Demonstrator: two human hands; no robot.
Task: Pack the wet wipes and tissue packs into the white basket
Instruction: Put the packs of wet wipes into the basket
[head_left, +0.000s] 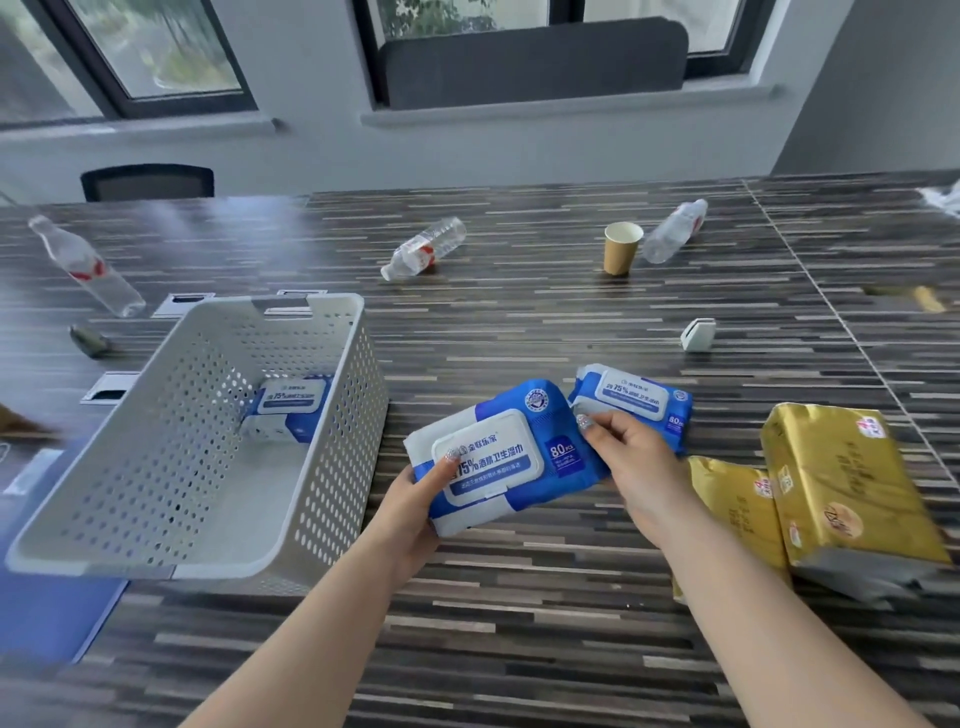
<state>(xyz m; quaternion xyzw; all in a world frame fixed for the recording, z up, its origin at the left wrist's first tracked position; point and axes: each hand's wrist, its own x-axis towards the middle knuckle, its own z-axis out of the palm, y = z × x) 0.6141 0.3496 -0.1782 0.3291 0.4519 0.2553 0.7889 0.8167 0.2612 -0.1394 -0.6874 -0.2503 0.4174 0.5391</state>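
A blue and white wet wipes pack (498, 457) is lifted just above the table, right of the white basket (332, 467). My left hand (415, 504) grips its lower left end and my right hand (634, 467) pinches its right end. One more wipes pack (291, 410) lies inside the basket at its far end. Another wipes pack (639, 400) rests on the table behind my right hand. Two gold tissue packs, a smaller one (737, 509) and a larger one (841, 488), lie side by side to the right.
On the striped table farther back lie three plastic bottles (423, 249), (675, 231), (85, 267), a paper cup (621, 254) standing upright and a small white object (698, 335). A black chair (148, 182) stands behind the table at left.
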